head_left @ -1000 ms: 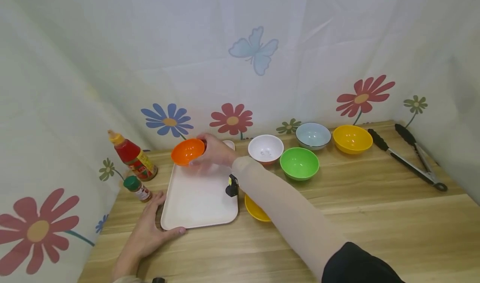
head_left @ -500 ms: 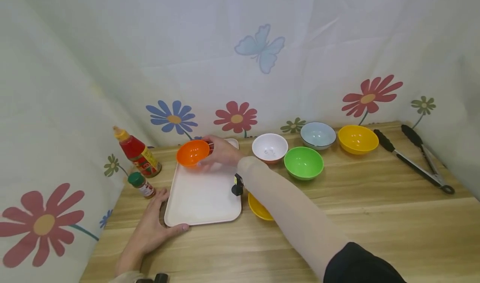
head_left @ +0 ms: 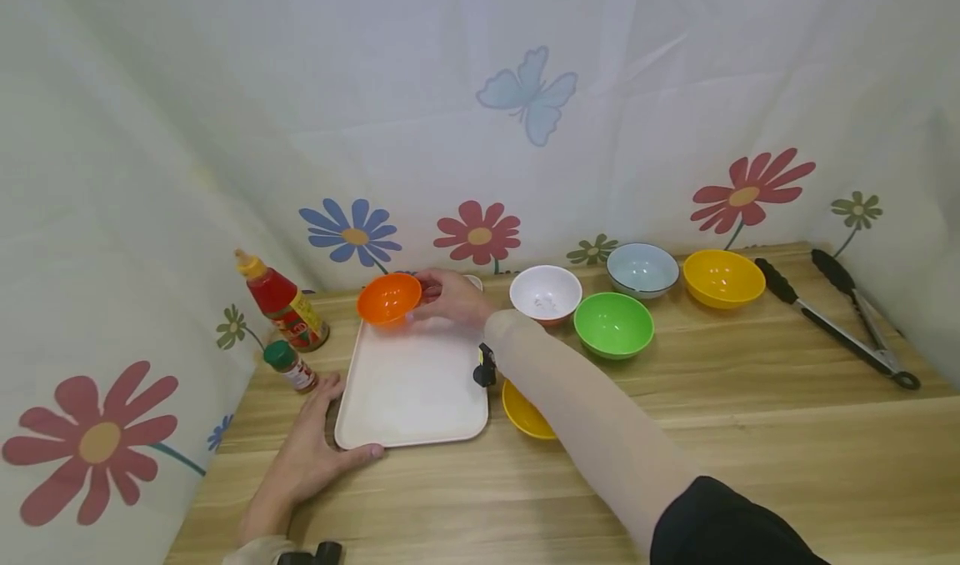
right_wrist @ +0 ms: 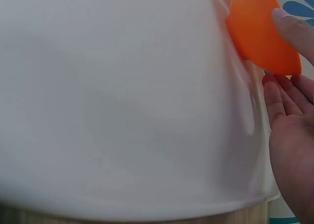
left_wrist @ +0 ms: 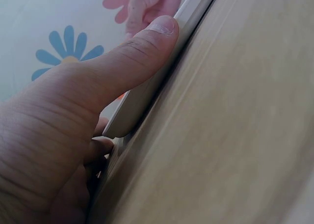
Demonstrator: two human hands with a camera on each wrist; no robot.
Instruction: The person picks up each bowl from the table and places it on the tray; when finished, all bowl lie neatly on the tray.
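An orange bowl [head_left: 389,299] sits at the far left corner of the white tray [head_left: 412,398]. My right hand [head_left: 453,297] is at the bowl's right side. In the right wrist view its thumb lies against the orange wall and its fairly straight fingers meet the edge; the fingers are not curled round the bowl. My left hand [head_left: 307,457] rests at the tray's near left corner, the thumb [left_wrist: 147,40] along the front edge and the fingers along the left side. The left fingertips are partly hidden in the left wrist view.
A red sauce bottle [head_left: 288,311] and a green-capped spice jar [head_left: 291,367] stand left of the tray. To its right are white [head_left: 545,292], green [head_left: 613,325], light blue [head_left: 642,268] and yellow [head_left: 723,278] bowls, then tongs [head_left: 840,319]. Another yellow bowl [head_left: 525,415] is partly under my right forearm.
My right thumb has drawn back rightward from the front of the orange bowl toward its right side. The bowl shifts slightly left on the tray. My left hand stays at the corner.
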